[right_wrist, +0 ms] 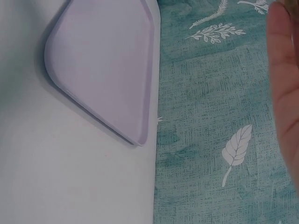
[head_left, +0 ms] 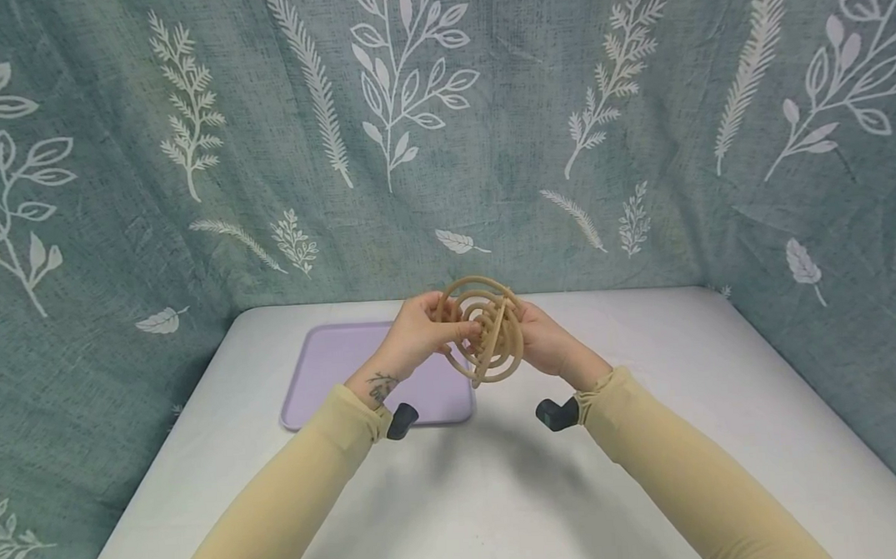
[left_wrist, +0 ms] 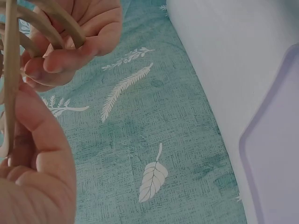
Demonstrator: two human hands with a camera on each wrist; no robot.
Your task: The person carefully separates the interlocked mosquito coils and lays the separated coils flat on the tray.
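Both hands hold a tan object of nested rings with a straight bar across it (head_left: 498,344), raised above the table in the head view. My left hand (head_left: 413,335) grips its left side, with the thumb across the rings. On the far right side my right hand (head_left: 546,339) holds it, its fingers partly hidden behind the rings. In the left wrist view, the right hand's fingers (left_wrist: 70,58) curl under several curved rods (left_wrist: 46,25). Only the edge of the right hand (right_wrist: 284,88) shows in the right wrist view.
A lilac tray (head_left: 303,402) lies on the white table (head_left: 652,471), left of centre and partly behind the left arm. Green cloth with white leaf prints (head_left: 517,143) hangs behind and beside the table. Dark wrist devices (head_left: 557,414) sit at both sleeves.
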